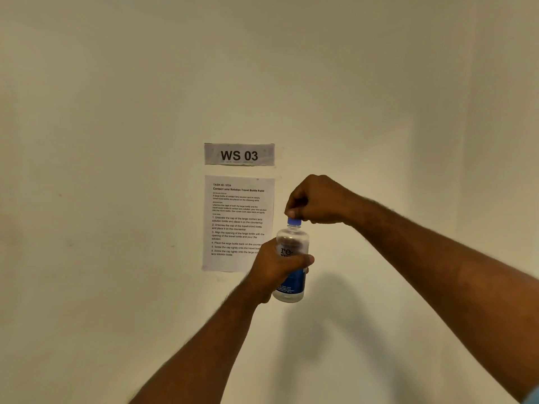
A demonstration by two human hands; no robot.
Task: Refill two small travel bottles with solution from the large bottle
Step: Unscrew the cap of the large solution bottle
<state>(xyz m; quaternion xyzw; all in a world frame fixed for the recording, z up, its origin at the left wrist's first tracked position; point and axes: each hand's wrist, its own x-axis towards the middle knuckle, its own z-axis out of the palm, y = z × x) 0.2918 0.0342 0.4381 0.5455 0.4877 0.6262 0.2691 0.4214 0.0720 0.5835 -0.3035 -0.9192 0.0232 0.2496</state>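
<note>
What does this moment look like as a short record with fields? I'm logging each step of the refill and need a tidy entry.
large bottle: clear, blue label, held upright in the air in front of the wall
cap: blue, on the bottle's neck
left hand: wrapped around the bottle's body
right hand: above the bottle, fingertips pinching the cap
travel bottles: not in view
wall sign: reads WS 03
instruction sheet: taped below the sign, lower right corner hidden by the left hand
</note>
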